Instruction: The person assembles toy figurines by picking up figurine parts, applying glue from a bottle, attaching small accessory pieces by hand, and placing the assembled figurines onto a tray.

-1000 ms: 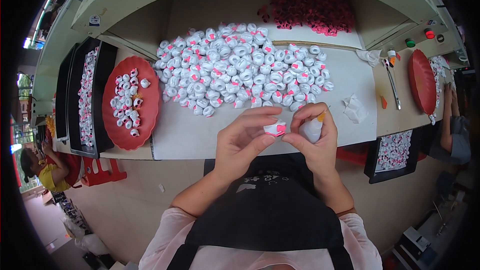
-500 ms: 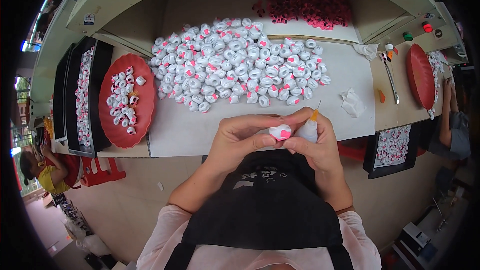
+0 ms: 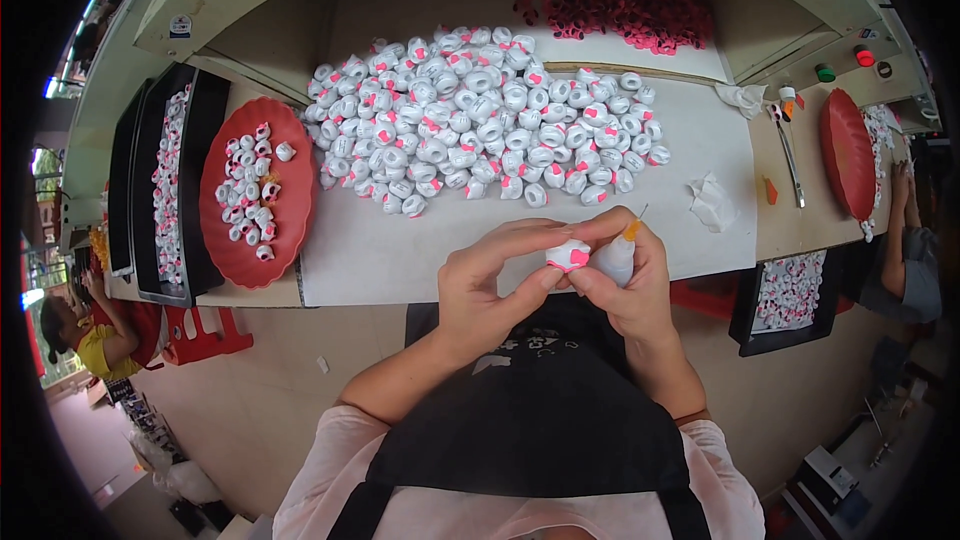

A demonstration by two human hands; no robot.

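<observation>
Right now your left hand (image 3: 490,290) pinches a small, soft-looking white piece with pink patches (image 3: 568,256) between thumb and fingertips, just off the near edge of the white table (image 3: 420,250). Your right hand (image 3: 630,285) is curled around a slim white squeeze bottle (image 3: 615,260); its long axis tilts up and away from you, orange nozzle (image 3: 633,230) uppermost. Beyond, a heap of similar rounded pieces (image 3: 480,120) lies.

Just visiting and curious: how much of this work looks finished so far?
A few dozen small white-and-pink pieces lie on the red oval tray, seemingly done. One such piece is between the left hand and right hand, which also holds a small white bottle. The big white pile apparently remains.
</observation>
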